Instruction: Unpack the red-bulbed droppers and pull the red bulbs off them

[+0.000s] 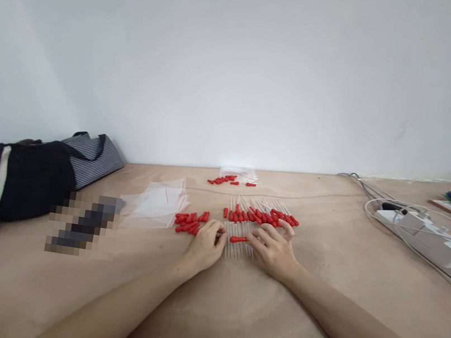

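Note:
My left hand (207, 241) and my right hand (273, 248) meet over a row of clear glass dropper tubes (239, 247) lying on the wooden table (229, 316). Between their fingertips is one red rubber bulb (237, 239); my right fingers pinch its end, and my left fingers are curled at the other side, apparently on a clear tube. Droppers fitted with red bulbs (263, 215) lie in a row just beyond my hands. A loose pile of red bulbs (190, 222) sits to the left of my left hand.
Clear plastic bags (156, 204) lie left of the pile. A few more red bulbs (228, 180) lie by a small bag near the wall. Striped bags (30, 173) stand at the far left. A power strip with cables (435, 240) occupies the right side.

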Tool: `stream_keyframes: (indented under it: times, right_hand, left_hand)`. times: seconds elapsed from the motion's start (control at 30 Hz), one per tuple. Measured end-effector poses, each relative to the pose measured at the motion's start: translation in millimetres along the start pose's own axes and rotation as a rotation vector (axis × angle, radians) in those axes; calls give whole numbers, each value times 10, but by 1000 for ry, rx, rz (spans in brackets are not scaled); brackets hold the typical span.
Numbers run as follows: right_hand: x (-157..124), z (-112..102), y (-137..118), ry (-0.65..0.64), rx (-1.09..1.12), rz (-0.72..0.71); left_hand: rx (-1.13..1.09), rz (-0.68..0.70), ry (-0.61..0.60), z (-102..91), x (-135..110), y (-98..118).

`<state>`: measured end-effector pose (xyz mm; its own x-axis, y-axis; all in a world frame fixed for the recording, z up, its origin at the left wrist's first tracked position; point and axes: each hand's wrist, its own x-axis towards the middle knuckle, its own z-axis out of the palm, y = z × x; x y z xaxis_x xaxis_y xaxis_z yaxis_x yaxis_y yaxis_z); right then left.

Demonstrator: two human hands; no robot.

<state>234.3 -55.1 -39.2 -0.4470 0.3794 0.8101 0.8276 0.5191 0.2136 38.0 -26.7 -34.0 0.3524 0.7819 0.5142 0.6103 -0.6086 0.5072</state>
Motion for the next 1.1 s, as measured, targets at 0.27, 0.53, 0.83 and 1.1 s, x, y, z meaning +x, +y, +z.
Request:
stream_keyframes:
  times: [0.27,0.53,0.83,1.1]
  right_hand:
    - [-2,25,-41,-35,57,26]
    - [40,-35,-117,-25,72,-53]
    - [42,-44,-127,-21,90,-65]
    - [36,-47,-121,-56,128,-33]
  left_hand:
    - [-10,97,27,-119,-31,80]
    - [131,357,-45,-77,-58,168]
    - [157,403,-6,-84,-87,156]
    - [214,337,-66,-104,-106,154]
